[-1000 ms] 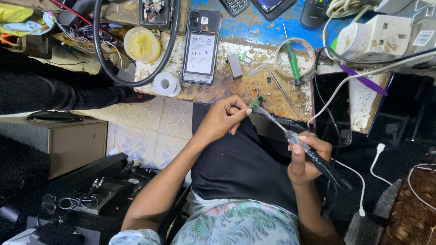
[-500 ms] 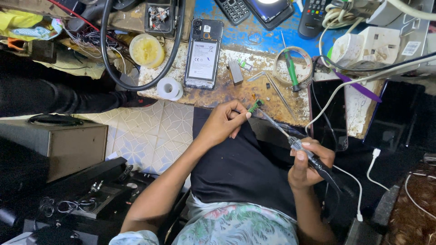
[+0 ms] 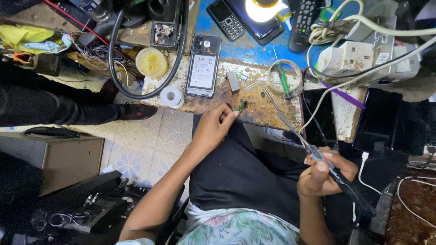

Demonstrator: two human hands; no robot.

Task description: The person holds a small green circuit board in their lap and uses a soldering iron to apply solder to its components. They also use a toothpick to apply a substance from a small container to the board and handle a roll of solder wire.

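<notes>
left hand [image 3: 213,129]: fingers pinched together on a small green circuit board [image 3: 241,106], held at the near edge of the table [image 3: 254,115], one end of the board resting on or just over the worn surface; cannot tell which.

right hand [image 3: 324,174]: fingers clamped around the black handle of a soldering iron [image 3: 318,156], held over the lap, well apart from the left fingers. the metal shaft slants up and left from the right fingers toward the table, its tip ending near the board but not touching it.

beyond the left fingers: a phone with its back cover off [image 3: 203,66], lying flat on the table; just left of it a white roll of tape [image 3: 172,96] and, farther up, a round yellowish tub [image 3: 151,62]. a thick black hose [image 3: 136,90] loops around the tub and tape.

between the two sets of fingers, farther up the table: a small grey block [image 3: 233,81], a green-handled screwdriver [image 3: 283,79] lying across a coil of solder wire [image 3: 284,76].

beyond the right fingers: a white power adapter [image 3: 347,58] with white cables, a purple pry tool [image 3: 344,94], a dark tablet-like slab [image 3: 319,119].

far edge, on blue surface: a keypad phone [image 3: 229,19], a remote control [image 3: 303,22], a lit lamp [image 3: 262,8].

below the left fingers: tiled floor [image 3: 145,140].
</notes>
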